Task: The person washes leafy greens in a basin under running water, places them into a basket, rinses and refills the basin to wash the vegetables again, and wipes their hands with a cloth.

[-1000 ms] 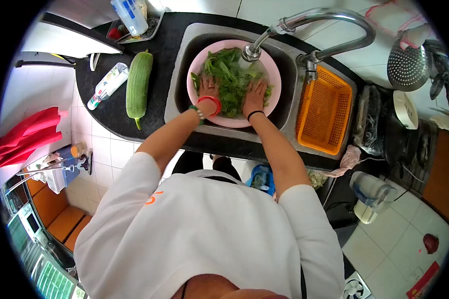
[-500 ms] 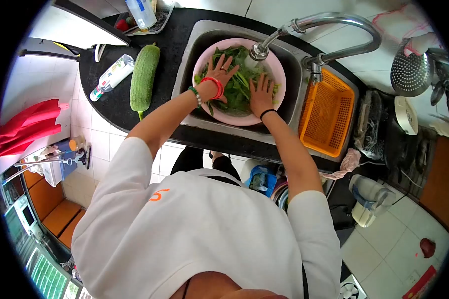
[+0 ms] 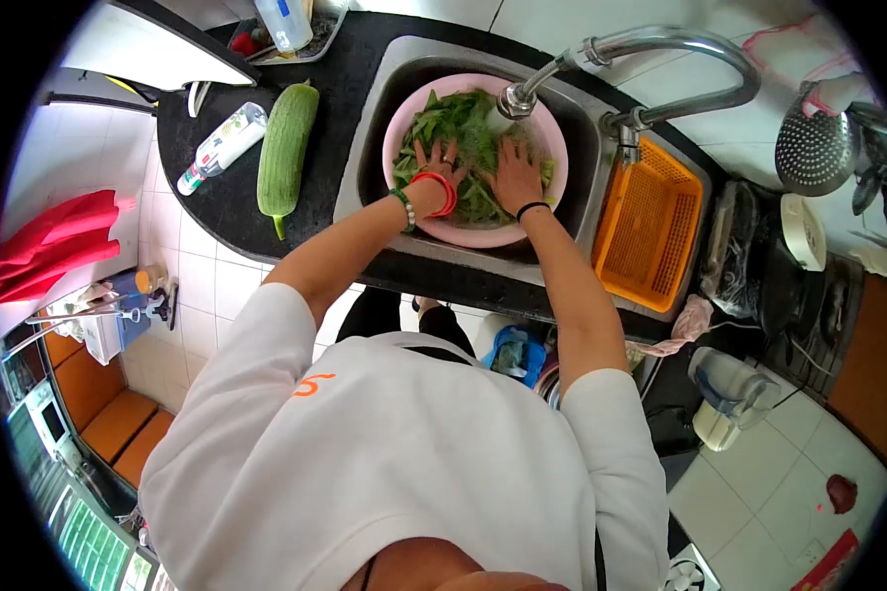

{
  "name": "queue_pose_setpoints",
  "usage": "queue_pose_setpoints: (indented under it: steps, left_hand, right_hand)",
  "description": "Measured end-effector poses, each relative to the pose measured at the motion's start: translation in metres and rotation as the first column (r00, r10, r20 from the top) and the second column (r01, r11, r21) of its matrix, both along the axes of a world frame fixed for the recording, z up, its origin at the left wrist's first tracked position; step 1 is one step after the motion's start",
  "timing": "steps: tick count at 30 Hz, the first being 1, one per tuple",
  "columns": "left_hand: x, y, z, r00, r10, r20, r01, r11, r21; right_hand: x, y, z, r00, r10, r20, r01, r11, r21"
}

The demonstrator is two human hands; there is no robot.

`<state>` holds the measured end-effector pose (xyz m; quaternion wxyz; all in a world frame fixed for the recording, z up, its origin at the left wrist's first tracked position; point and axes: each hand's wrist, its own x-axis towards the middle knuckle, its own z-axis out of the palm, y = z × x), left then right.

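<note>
A pink basin (image 3: 401, 211) sits in the steel sink, holding leafy greens (image 3: 470, 113) in water. Water runs from the faucet (image 3: 515, 101) into it. My left hand (image 3: 440, 175), with red and green bracelets at the wrist, lies on the greens at the near left, fingers spread. On the near right, my right hand (image 3: 516, 179), a black band at its wrist, presses on the leaves with its fingers stretched out. Some fingertips are partly hidden among the leaves and water.
An orange plastic basket (image 3: 648, 229) stands right of the steel sink (image 3: 370, 148). On the black counter to the left lie a long green gourd (image 3: 287, 153) and a labelled bottle (image 3: 225, 146). A skimmer (image 3: 814, 151) hangs on the right wall.
My left hand has moved down and nearer to me over the greens, baring the leaves at the far left. My right hand has shifted slightly up and left.
</note>
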<state>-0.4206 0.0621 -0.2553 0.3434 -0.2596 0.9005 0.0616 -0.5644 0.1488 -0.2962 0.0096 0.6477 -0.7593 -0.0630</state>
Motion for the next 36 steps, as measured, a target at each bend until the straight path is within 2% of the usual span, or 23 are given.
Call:
queue_pose_setpoints:
  steps: [1, 3, 4, 6, 7, 9, 10, 12, 13, 15, 17, 19, 20, 21, 23, 25, 27, 29, 31, 32, 34, 35, 36]
  left_hand:
    - [0.001, -0.001, -0.001, 1.000, 0.004, -0.003, -0.004, 1.000, -0.001]
    - [0.006, 0.000, 0.000, 0.999, -0.042, 0.017, 0.043, 0.998, -0.034]
    - [0.007, -0.002, 0.005, 1.000, -0.002, 0.016, 0.002, 1.000, 0.021]
    - [0.011, 0.001, 0.014, 1.000, 0.016, -0.003, -0.016, 0.999, 0.038]
    - [0.011, -0.001, 0.018, 0.999, 0.040, -0.021, -0.039, 0.998, 0.045]
    - [0.012, -0.001, 0.023, 0.998, 0.046, -0.053, -0.044, 0.998, 0.033]
    - [0.013, 0.001, 0.026, 0.996, 0.043, -0.080, -0.041, 0.999, 0.030]
    - [0.016, 0.001, 0.036, 0.996, 0.050, -0.076, -0.050, 0.999, 0.008]
    - [0.019, 0.003, 0.042, 0.995, 0.057, -0.080, -0.058, 0.998, -0.013]
    - [0.026, -0.002, 0.051, 0.997, 0.019, -0.078, -0.022, 0.999, -0.038]
    - [0.034, -0.012, 0.054, 0.996, -0.033, -0.088, 0.027, 0.997, -0.067]
    - [0.037, -0.022, 0.052, 0.995, -0.032, -0.091, 0.024, 0.996, -0.090]
    - [0.037, -0.027, 0.044, 0.991, -0.084, -0.106, 0.071, 0.990, -0.118]
    - [0.037, -0.030, 0.037, 0.984, -0.135, -0.117, 0.117, 0.982, -0.146]
    - [0.032, -0.035, 0.024, 0.988, -0.107, -0.113, 0.094, 0.989, -0.115]
    - [0.028, -0.032, -0.011, 0.987, -0.071, -0.142, 0.046, 0.984, -0.173]
    - [0.021, -0.023, -0.051, 0.987, -0.044, -0.153, 0.007, 0.971, -0.239]
    - [0.013, -0.021, -0.052, 0.985, -0.022, -0.173, -0.034, 0.948, -0.318]
    - [0.006, -0.016, -0.029, 1.000, -0.007, 0.027, 0.015, 0.950, -0.313]
    - [0.003, -0.017, -0.041, 0.990, -0.038, 0.133, 0.084, 0.928, -0.362]
    - [0.002, -0.020, -0.046, 0.998, -0.009, 0.055, 0.026, 0.944, -0.328]
    - [0.004, -0.018, -0.048, 1.000, 0.021, -0.016, -0.024, 0.961, -0.274]
    - [0.006, -0.020, -0.046, 1.000, 0.023, -0.020, -0.028, 0.960, -0.278]
  right_hand:
    - [-0.006, -0.003, -0.005, 1.000, 0.004, -0.003, -0.004, 1.000, -0.001]
    - [-0.013, -0.006, -0.006, 0.975, 0.003, 0.223, 0.009, 0.998, -0.056]
    - [-0.018, -0.013, -0.003, 0.977, 0.009, 0.215, 0.004, 0.998, -0.061]
    - [-0.021, -0.019, 0.003, 0.939, -0.161, 0.305, 0.171, 0.985, -0.004]
    - [-0.021, -0.024, 0.006, 0.941, -0.153, 0.302, 0.165, 0.986, -0.012]
    - [-0.016, -0.030, 0.009, 0.974, -0.212, 0.083, 0.209, 0.977, 0.045]
    - [-0.017, -0.033, 0.020, 0.974, -0.209, 0.087, 0.206, 0.977, 0.048]
    - [-0.025, -0.035, 0.040, 0.991, -0.096, -0.090, 0.102, 0.993, 0.066]
    - [-0.026, -0.029, 0.039, 0.992, -0.095, -0.084, 0.101, 0.992, 0.076]
    - [-0.028, -0.022, 0.040, 0.990, 0.028, -0.136, 0.015, 0.953, 0.303]
    - [-0.020, -0.009, 0.038, 0.991, 0.003, -0.134, 0.048, 0.925, 0.377]
    - [-0.004, 0.011, 0.056, 0.997, 0.035, 0.062, -0.034, 0.999, -0.016]
    - [0.001, 0.018, 0.058, 0.997, 0.037, 0.065, -0.036, 0.999, -0.011]
    - [0.005, 0.024, 0.059, 0.995, 0.035, 0.097, -0.043, 0.995, 0.086]
    - [0.007, 0.022, 0.053, 0.991, 0.028, 0.128, -0.051, 0.983, 0.178]
    - [0.009, 0.016, 0.031, 1.000, -0.023, -0.006, 0.024, 0.942, 0.334]
    - [0.016, 0.011, 0.005, 0.995, -0.045, -0.086, 0.073, 0.931, 0.357]
    - [0.022, 0.005, -0.003, 0.983, -0.067, -0.171, 0.126, 0.924, 0.360]
    - [0.020, 0.000, -0.002, 0.992, -0.125, -0.033, 0.127, 0.888, 0.442]
    - [0.017, -0.003, -0.003, 0.992, -0.123, -0.041, 0.128, 0.895, 0.428]
    - [0.020, 0.000, -0.009, 0.960, -0.209, 0.188, 0.156, 0.953, 0.260]
    - [0.020, 0.003, -0.010, 0.960, -0.209, 0.186, 0.157, 0.953, 0.258]
    - [0.019, 0.001, -0.001, 0.984, -0.162, 0.070, 0.133, 0.942, 0.309]
